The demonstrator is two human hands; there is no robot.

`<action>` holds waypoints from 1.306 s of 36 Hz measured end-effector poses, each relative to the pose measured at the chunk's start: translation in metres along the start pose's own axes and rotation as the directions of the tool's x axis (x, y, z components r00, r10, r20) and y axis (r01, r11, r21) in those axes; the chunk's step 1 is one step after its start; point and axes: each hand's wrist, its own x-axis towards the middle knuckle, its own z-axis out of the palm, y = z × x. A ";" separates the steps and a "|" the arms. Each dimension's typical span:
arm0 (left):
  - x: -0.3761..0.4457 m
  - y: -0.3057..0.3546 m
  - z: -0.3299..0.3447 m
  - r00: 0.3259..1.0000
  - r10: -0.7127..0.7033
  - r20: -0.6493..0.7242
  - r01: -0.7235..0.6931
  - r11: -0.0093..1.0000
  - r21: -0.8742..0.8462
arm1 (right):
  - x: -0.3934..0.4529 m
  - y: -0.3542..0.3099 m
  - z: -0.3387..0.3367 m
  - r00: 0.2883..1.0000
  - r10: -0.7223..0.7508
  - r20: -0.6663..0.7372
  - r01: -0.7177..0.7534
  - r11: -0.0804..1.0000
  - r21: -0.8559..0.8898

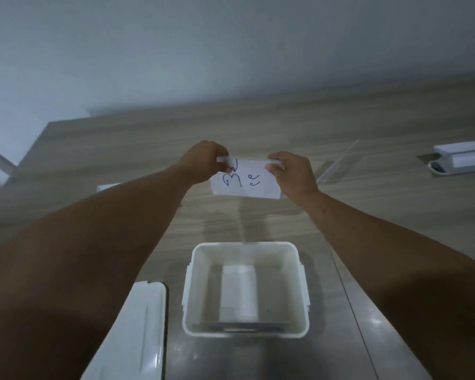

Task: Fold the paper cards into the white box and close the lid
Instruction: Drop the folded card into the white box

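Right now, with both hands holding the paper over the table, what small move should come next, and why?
Probably finish the fold: the left hand and right hand pinch the paper at its top edge, already bent over. The box waits open below.

White paper card with blue handwriting, white box, white lid, wood-grain table.

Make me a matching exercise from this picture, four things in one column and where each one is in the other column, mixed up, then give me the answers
Things:
1. Card with blue writing
2. Folded card
3. Lid
4. White box

Places:
A. Lying off the box, to its left
B. Held up between the left hand and right hand
C. Standing open on the table, nearest the person
D. Resting on the box floor

Pairs: 1-B, 2-D, 3-A, 4-C
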 end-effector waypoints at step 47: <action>-0.283 0.024 0.095 0.936 -0.045 0.350 -0.009 0.988 0.153 | -0.281 0.034 0.006 0.942 0.143 0.305 0.059 0.823 -0.566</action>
